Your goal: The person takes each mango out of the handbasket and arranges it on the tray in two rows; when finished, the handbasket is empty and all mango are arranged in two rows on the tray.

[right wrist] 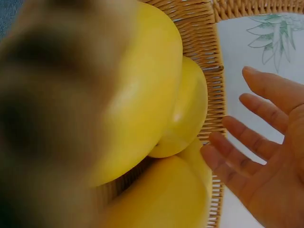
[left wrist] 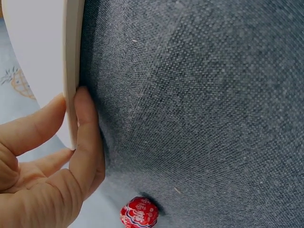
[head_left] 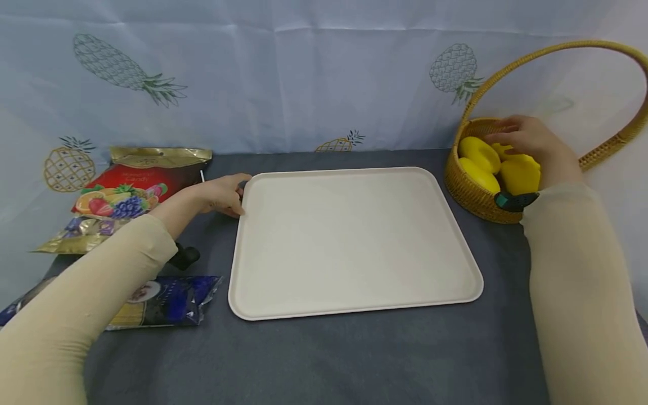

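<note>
My left hand [head_left: 219, 196] pinches the left edge of a cream-coloured rectangular tray [head_left: 354, 242] near its far corner. In the left wrist view, the thumb lies on the upper side of the tray's rim [left wrist: 71, 57] and a finger lies beneath it. Over at the right, my right hand [head_left: 539, 140] hovers at a wicker basket [head_left: 468, 197] with a tall handle. Several smooth yellow fruits [head_left: 478, 154] fill that basket. The right wrist view has the hand's fingers [right wrist: 254, 142] spread and relaxed beside the basket rim, apart from the yellow fruits [right wrist: 156, 85].
Left of the tray stands a red and gold candy bag [head_left: 131, 191]. Nearer lies a blue pasta packet [head_left: 172, 301], partly behind my left sleeve, with a black object [head_left: 184, 257] just beyond it. A red-wrapped lollipop [left wrist: 139, 212] rests on the grey cloth.
</note>
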